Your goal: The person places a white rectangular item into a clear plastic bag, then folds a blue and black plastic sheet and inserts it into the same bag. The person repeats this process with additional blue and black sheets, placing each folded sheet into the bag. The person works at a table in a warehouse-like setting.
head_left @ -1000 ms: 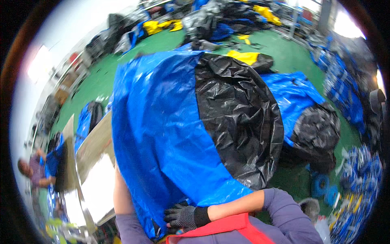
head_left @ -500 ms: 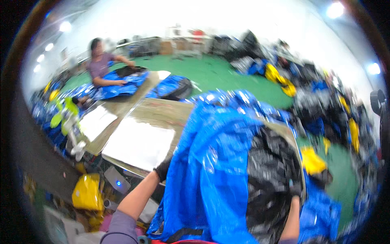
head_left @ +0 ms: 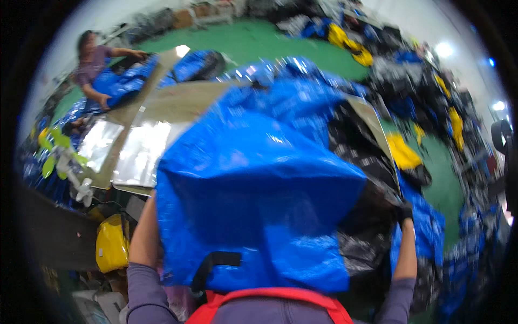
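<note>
A large, glossy blue plastic sheet (head_left: 259, 173) with a crumpled black end (head_left: 372, 237) lies partly over a flat, brownish tabletop (head_left: 183, 102), its near side lifted before the wearer. To the left, a person in a purple top (head_left: 96, 65) works. Lower left sits a shiny yellow plastic bag (head_left: 112, 243). The black-gloved right hand (head_left: 404, 210) is clamped on the black end's edge; the sheet hides the left hand, so I can't tell its grip.

The blue sheeting (head_left: 253, 156) now bulges partly across the black sheeting (head_left: 369, 227); the left hand has disappeared behind the blue.
</note>
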The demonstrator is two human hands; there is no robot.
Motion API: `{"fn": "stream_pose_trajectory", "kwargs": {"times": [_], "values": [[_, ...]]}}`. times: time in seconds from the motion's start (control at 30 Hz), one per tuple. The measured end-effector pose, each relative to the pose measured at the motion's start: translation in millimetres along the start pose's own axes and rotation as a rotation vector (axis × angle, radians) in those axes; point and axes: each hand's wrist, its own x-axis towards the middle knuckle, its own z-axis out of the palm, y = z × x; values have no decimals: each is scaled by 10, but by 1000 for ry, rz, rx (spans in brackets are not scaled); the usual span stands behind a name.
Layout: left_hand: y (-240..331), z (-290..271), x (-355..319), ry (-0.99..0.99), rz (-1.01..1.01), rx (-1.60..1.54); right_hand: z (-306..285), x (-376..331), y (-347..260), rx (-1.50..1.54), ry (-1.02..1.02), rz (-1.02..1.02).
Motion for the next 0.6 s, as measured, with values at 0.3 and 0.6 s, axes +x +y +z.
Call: {"fn": "stream_pose_trajectory", "kwargs": {"times": [0.3, 0.6], "values": [[-423, 304, -2261, 96, -380, 63, -243, -103, -2034, -213, 99, -306], [-580, -692, -2447, 276, -80, 345, 395, 345, -2361, -163, -93, -11]]}}
